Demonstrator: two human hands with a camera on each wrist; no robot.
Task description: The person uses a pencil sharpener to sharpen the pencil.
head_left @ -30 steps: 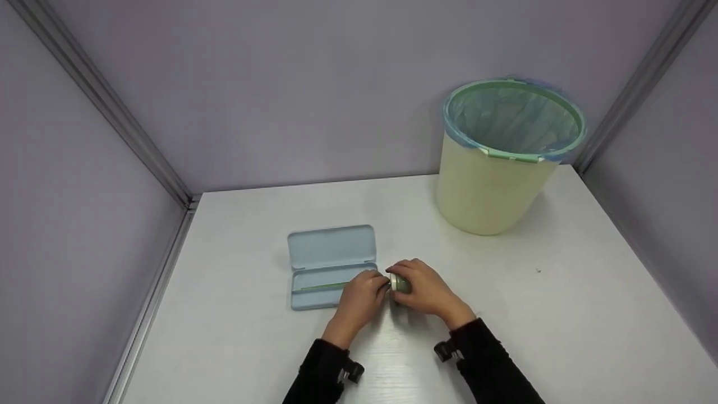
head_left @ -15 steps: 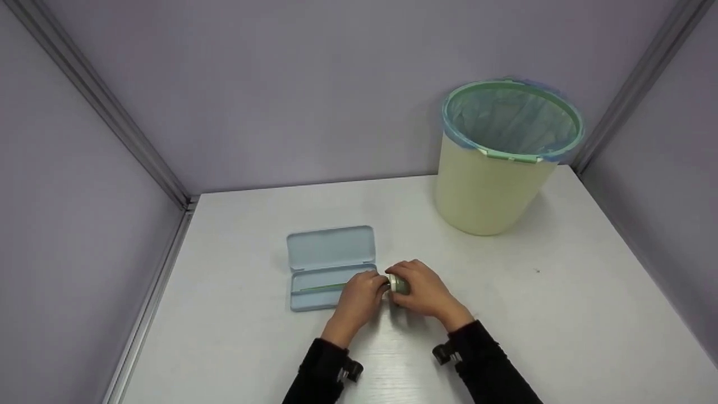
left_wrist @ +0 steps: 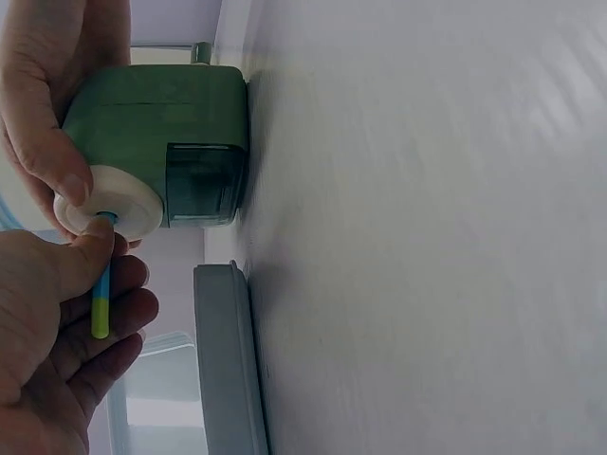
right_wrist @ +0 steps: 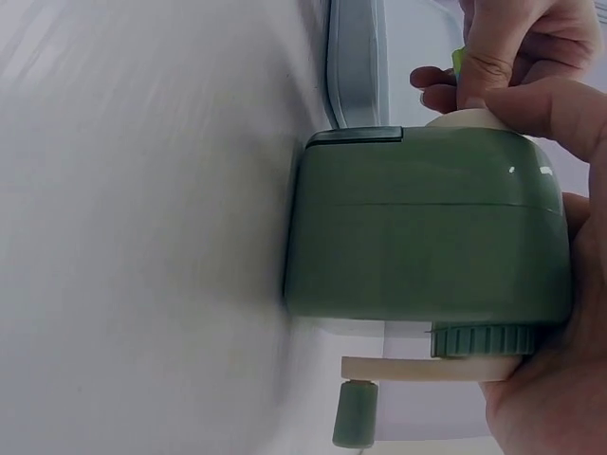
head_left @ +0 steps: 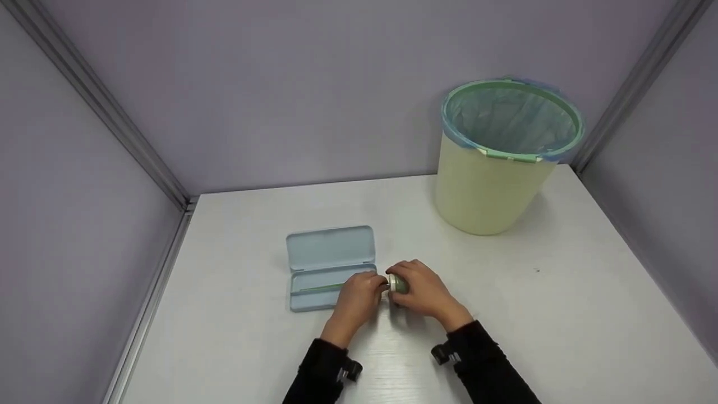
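Observation:
My left hand (left_wrist: 57, 303) pinches a short blue and yellow-green pencil (left_wrist: 101, 308) between thumb and finger. The pencil's far end sits in the hole of the round white front of a green crank pencil sharpener (left_wrist: 152, 114). Around the sharpener's top my right hand (head_left: 423, 289) is wrapped, its thumb by the white front. The sharpener stands on the white table, its crank handle (right_wrist: 357, 414) on the side away from the pencil. Just left of it lies an open light-blue pencil case (head_left: 331, 247). A thin green stick (head_left: 320, 289) lies inside, partly hidden by my left hand.
A tall cream bin (head_left: 488, 191) with a green rim and a blue liner stands at the back right of the white table (head_left: 224, 348). Walls close off the back and sides. A tiny dark speck (head_left: 537, 270) lies right of my hands.
Both hands stay almost in place at the sharpener. The whole head view shifts very slightly; the case and bin stay put.

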